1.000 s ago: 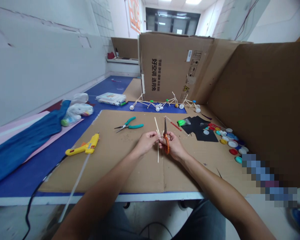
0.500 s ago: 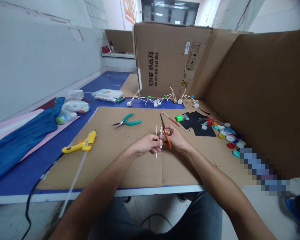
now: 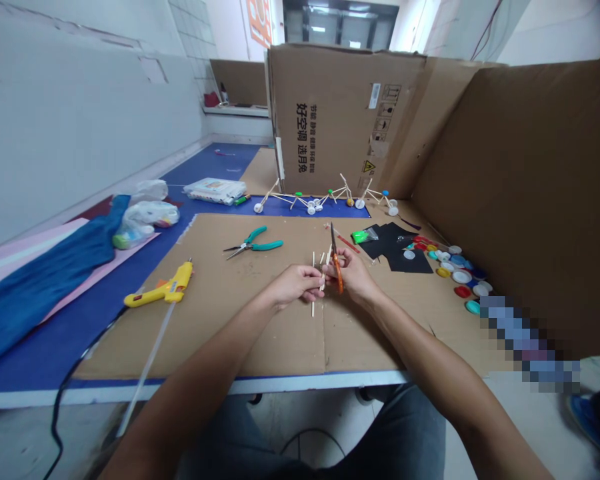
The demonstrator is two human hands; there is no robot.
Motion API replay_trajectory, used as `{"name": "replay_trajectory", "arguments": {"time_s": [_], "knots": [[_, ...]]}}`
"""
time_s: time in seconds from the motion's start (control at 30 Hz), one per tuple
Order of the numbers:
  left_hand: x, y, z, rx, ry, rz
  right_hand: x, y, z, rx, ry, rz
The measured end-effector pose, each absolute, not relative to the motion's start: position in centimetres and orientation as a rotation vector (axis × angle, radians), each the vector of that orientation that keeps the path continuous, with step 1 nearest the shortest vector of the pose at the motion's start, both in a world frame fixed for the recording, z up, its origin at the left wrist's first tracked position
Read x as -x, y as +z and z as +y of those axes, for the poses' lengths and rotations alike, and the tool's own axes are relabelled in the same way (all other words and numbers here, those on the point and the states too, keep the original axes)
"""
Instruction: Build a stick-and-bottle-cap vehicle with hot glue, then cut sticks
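Note:
Just right of the mat's centre, my two hands nearly meet. My left hand (image 3: 296, 285) is closed, pinching a thin pale wooden stick (image 3: 323, 283) at its fingertips. My right hand (image 3: 356, 275) is closed around a pair of scissors (image 3: 338, 275) with orange handles, the dark blades pointing away from me. Its fingertips are also at a pale stick (image 3: 329, 255); whether this is the same stick as the left hand's, I cannot tell. Another straight stick (image 3: 313, 309) runs beneath or behind the left fingers, which partly hide it.
Teal-handled pliers (image 3: 254, 244) and a yellow glue gun (image 3: 167, 288) lie left on the cardboard mat (image 3: 205, 347). Stick models with cap wheels (image 3: 311, 208) stand behind. Black sheets (image 3: 405, 257) and loose bottle caps (image 3: 461, 277) lie right, beside a tall cardboard wall (image 3: 530, 200).
My right hand and the scissors have shifted slightly right, and the blades have turned to point more directly away from me. More stick shows between my hands.

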State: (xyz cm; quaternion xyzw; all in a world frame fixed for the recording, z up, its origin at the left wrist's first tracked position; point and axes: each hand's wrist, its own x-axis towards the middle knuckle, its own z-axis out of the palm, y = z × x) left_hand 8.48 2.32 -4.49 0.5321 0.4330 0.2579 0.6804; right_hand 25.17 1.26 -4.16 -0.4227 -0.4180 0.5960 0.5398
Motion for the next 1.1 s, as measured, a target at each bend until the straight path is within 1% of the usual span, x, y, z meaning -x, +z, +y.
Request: {"name": "replay_trajectory", "arguments": {"time_s": [0.4,0.53,0.7,0.8,0.93,1.1], "knots": [[-8.3,-4.6,2.6,-1.21,0.585,0.965,-25.0,-4.6,1.4,1.053,1.458,-0.971],[-8.2,-4.7,2.7,-1.231,0.572,0.976,-25.8,-3.9,1.3,1.07,1.485,-1.03],[-7.8,-4.6,2.9,-1.228,0.591,1.0,-29.4,-1.4,1.2,1.174,1.474,-1.355],[-7.6,-4.5,3.2,-1.214,0.633,1.032,-31.2,-0.3,1.2,1.288,1.387,-1.62],[-7.4,-4.3,3.2,-1.246,0.644,1.055,-31.5,0.0,1.2,1.452,1.203,-1.974],[-7.3,-4.1,3.1,-1.32,0.621,1.031,-30.2,-0.2,1.6,1.497,1.118,-2.187]]}}
